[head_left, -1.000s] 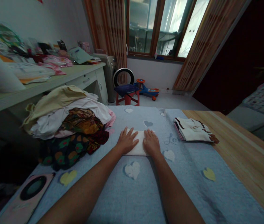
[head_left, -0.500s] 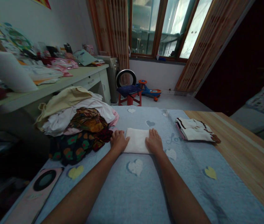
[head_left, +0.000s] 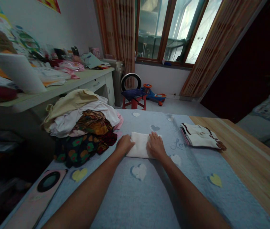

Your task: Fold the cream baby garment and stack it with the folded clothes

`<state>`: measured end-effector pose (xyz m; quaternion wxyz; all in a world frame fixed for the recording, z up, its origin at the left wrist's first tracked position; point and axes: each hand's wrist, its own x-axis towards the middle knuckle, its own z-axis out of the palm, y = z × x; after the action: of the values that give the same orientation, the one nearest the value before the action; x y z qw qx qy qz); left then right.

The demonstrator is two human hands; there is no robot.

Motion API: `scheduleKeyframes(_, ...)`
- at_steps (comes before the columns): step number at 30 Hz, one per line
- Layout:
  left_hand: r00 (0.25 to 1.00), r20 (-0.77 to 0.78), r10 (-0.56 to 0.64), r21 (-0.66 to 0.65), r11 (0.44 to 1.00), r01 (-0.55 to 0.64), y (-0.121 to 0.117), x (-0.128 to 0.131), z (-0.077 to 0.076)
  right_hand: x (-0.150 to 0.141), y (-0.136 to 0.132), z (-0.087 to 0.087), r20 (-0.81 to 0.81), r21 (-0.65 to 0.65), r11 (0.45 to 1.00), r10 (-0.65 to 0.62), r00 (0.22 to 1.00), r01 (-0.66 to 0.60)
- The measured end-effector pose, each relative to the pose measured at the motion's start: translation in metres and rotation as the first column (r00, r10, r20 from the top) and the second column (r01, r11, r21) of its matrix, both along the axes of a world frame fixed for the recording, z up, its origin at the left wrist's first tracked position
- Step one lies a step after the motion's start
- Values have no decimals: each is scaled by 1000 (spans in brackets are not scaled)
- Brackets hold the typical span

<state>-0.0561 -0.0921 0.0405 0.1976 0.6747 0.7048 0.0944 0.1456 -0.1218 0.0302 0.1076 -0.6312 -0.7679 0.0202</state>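
A folded white cloth (head_left: 140, 146) lies flat on a pale blue quilted mat (head_left: 135, 197) printed with hearts. My left hand (head_left: 125, 143) rests on the cloth's left edge, and my right hand (head_left: 156, 146) lies flat on its right part. Neither hand grips it. Left of my left hand is a heap of mixed clothes (head_left: 83, 127) in cream, white and dark floral prints. To the right of my right hand, apart from it, lies a folded white stack with brown trim (head_left: 200, 137).
A wooden table edge (head_left: 251, 156) runs along the right of the mat. A pale desk (head_left: 53, 92) covered with papers and packets stands behind the heap. Farther off are a red stool (head_left: 133, 102), a blue toy ride-on car (head_left: 155, 97) and a curtained window (head_left: 173, 31).
My hands have shifted from the cloth's far middle to its sides, the left one returning onto the left edge. The view has drifted slightly, and the cloth stays folded in place.
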Motion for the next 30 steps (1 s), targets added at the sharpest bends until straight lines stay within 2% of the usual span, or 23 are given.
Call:
scheduleKeyframes(3,1000,18,21,-50,999,-20,6,2,4,-7,2,-5,9,-41,998,56,998,-55)
scheduleKeyframes(7,997,59,52,-83,995,-47,8,5,8,-9,4,-10,14,-40,998,57,998,-56)
scheduleKeyframes(11,988,132,84,-50,996,-78,4,8,11,-9,3,-11,13,-14,998,62,998,-62)
scheduleKeyframes(15,954,274,124,-2,992,-129,-1,10,8,-10,1,-12,8,-4,998,68,998,-68)
scheduleKeyframes(19,855,483,188,-26,979,-201,0,14,-3,-9,3,-14,-20,-2,998,60,998,-60)
scheduleKeyframes(22,735,650,194,-63,977,-202,2,18,-11,-6,6,-14,-72,-11,997,81,994,-82)
scheduleKeyframes(25,622,763,174,-64,978,-196,3,23,-12,-6,8,-9,-191,17,996,92,977,-90)
scheduleKeyframes(27,576,803,154,-49,980,-193,0,26,-9,-8,8,-2,-334,82,994,90,938,-66)
scheduleKeyframes(30,498,860,109,-27,985,-169,-6,32,-1,-15,7,13,-593,111,994,83,801,-21)
